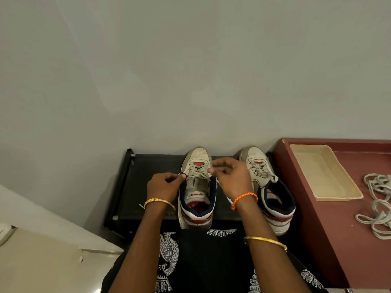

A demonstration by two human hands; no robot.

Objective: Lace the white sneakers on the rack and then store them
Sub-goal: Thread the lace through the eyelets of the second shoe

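Observation:
Two white high-top sneakers with navy collars and red stripes stand side by side on a black shoe rack [148,166], toes to the wall. My left hand [164,186] pinches a lace end at the left edge of the left sneaker [197,187]. My right hand [229,176] pinches the other lace end at that shoe's right edge, level with the upper eyelets. The grey lace [197,172] crosses the lower eyelets of this shoe. The right sneaker [268,187] stands untouched, laced over its lower eyelets, partly hidden behind my right wrist.
A dark red cabinet top [317,218] adjoins the rack on the right. It carries a shallow beige tray [323,172] and loose grey laces [378,206] near the frame's right edge. A plain wall stands right behind the rack.

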